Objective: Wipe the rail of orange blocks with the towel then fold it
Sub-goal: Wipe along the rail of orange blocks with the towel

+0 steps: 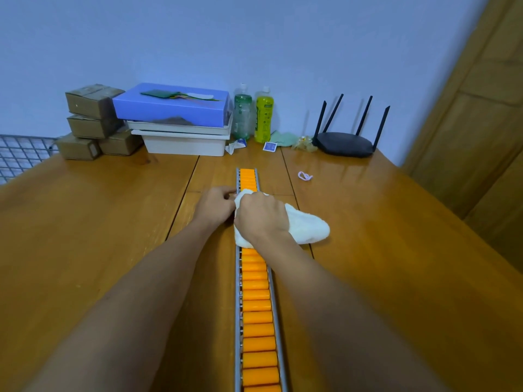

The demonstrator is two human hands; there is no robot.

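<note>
Overhead, a glossy wooden table (382, 236) fills the frame beneath a pale blue wall, wood panelling at right. One rail of orange blocks (256, 306) runs lengthwise from bottom centre toward the upper middle. One white towel (307, 227) lies across it mid-frame, bunched under the right hand (261, 216), whose fingers grip it; the left hand (215, 205) pinches its edge. Two bottles (253, 116) and one router (346, 142) stand behind.

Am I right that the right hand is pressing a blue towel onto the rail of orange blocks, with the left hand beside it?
Not quite: the head view shows the towel is white, not blue. The right hand does press it onto the rail of orange blocks, with the left hand beside it.
</note>
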